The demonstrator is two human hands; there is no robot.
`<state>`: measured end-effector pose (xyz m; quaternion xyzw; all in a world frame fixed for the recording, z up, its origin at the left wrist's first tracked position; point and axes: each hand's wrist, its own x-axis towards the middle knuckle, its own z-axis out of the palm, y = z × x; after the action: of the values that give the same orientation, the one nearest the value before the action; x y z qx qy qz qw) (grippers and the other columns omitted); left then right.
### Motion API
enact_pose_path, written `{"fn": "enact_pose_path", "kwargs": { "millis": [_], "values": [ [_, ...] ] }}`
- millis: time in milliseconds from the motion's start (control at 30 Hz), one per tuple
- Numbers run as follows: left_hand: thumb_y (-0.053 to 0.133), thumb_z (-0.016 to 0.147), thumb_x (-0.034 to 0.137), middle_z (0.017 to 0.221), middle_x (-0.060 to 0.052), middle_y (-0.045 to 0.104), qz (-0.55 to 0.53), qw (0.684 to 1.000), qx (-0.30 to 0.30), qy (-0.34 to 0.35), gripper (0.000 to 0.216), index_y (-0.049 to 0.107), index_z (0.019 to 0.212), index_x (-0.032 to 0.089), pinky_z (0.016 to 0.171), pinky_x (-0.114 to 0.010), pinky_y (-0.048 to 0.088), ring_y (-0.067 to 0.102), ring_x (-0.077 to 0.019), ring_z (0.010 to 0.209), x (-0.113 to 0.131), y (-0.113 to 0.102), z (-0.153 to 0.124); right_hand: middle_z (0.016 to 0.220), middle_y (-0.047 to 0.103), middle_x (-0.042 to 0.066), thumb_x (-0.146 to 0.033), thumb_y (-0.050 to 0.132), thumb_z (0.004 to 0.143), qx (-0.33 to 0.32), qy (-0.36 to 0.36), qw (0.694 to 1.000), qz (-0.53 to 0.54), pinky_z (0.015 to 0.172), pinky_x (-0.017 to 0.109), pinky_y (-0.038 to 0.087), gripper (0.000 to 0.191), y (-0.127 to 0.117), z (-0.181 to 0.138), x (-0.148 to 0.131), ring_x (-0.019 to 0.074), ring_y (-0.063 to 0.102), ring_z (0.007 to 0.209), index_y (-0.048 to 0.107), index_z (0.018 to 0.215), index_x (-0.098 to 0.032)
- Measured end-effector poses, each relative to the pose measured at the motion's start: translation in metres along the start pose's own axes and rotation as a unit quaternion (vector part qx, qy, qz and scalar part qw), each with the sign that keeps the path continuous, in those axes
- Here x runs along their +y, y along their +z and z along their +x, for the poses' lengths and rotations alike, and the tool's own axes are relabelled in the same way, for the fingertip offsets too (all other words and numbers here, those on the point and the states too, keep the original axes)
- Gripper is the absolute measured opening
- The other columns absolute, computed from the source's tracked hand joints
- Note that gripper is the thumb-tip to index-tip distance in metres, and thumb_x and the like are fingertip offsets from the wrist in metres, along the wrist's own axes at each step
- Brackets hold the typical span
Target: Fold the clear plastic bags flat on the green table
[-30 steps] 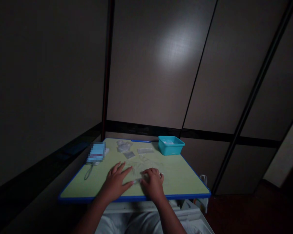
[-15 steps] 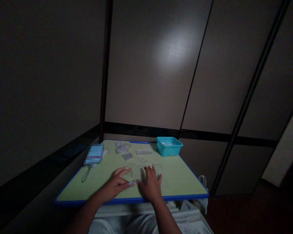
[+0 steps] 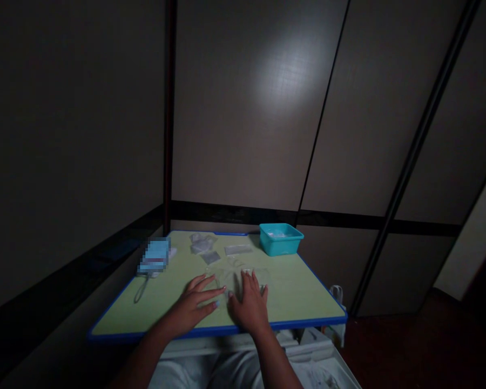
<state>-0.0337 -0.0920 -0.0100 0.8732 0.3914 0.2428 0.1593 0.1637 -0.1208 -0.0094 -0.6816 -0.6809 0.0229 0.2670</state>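
Note:
A clear plastic sheet or bag [image 3: 263, 276] lies flat on the pale green tabletop [image 3: 303, 297], its outline hard to make out. My left hand [image 3: 198, 298] rests on the left part of the plastic with its fingers spread. On the right part, my right hand [image 3: 249, 302] lies palm down, fingers stretched forward and thumb apart. Just beyond the hands are a small grey flat packet [image 3: 211, 257] and a long translucent packet [image 3: 238, 249]. Behind the grey one sits a loose pile of crumpled clear packets [image 3: 202, 243].
A turquoise basket [image 3: 281, 246] with pale contents stands at the back right edge. At the left edge lies a blurred-out blue object [image 3: 156, 255] with a strap loop [image 3: 141, 289]. Wall panels [image 3: 243, 135] close off the back and left. Under the table is an open drawer [image 3: 308, 354].
My left hand's fingers have opened out from a near-pinch at the plastic's near edge and now spread over it. The right hand stays almost in place. The view has shifted slightly.

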Motion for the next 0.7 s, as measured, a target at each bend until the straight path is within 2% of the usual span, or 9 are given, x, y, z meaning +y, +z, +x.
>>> {"fn": "enact_pose_path", "kwargs": {
  "millis": [133,367,467,600,700],
  "values": [
    [0.041,0.082,0.053,0.140,0.002,0.035,-0.004,1.000,-0.002,-0.001,0.039,0.053,0.115,0.038,0.106,-0.046,0.020,0.018,-0.0249,0.130,0.001,0.000,-0.001,0.143,0.023,0.009,-0.035,0.039,0.078,-0.003,0.011,1.000,0.006,0.103,0.056,0.005,0.069,0.002,0.002,0.000,0.0230,0.008,0.133,0.017,0.139,-0.014],
    [0.043,0.081,0.054,0.140,0.002,0.034,0.010,1.000,-0.005,-0.003,0.040,0.053,0.115,0.038,0.106,-0.046,0.019,0.017,-0.0255,0.131,0.000,0.004,-0.001,0.142,0.026,0.009,-0.031,0.042,0.078,0.027,0.007,0.998,0.048,0.102,0.059,0.006,0.066,0.009,0.004,0.005,0.0262,0.012,0.133,0.020,0.139,-0.017],
    [0.044,0.079,0.056,0.140,0.002,0.035,0.027,1.000,0.001,-0.005,0.042,0.051,0.117,0.039,0.105,-0.047,0.020,0.018,-0.0261,0.131,-0.002,0.005,0.000,0.138,0.034,0.010,-0.026,0.039,0.080,0.076,-0.011,0.990,0.115,0.102,0.055,0.016,0.057,0.011,0.006,0.012,0.0254,0.022,0.130,0.029,0.135,-0.016],
    [0.044,0.078,0.059,0.141,0.002,0.033,0.063,0.998,-0.004,-0.015,0.045,0.050,0.119,0.040,0.104,-0.048,0.021,0.018,-0.0273,0.131,-0.003,0.007,0.000,0.127,0.047,0.012,-0.027,0.031,0.086,0.170,-0.051,0.956,0.234,0.097,0.036,0.036,0.043,0.007,-0.002,0.025,0.0178,0.043,0.117,0.040,0.126,-0.014],
    [0.041,0.080,0.057,0.142,0.003,0.032,0.080,0.997,0.003,-0.020,0.044,0.048,0.121,0.040,0.105,-0.046,0.021,0.017,-0.0264,0.131,-0.004,0.009,0.000,0.126,0.049,0.010,-0.030,0.035,0.087,0.187,-0.084,0.959,0.197,0.096,0.036,0.038,0.040,0.000,-0.023,0.033,0.0182,0.044,0.117,0.043,0.124,-0.017]
  ]
}}
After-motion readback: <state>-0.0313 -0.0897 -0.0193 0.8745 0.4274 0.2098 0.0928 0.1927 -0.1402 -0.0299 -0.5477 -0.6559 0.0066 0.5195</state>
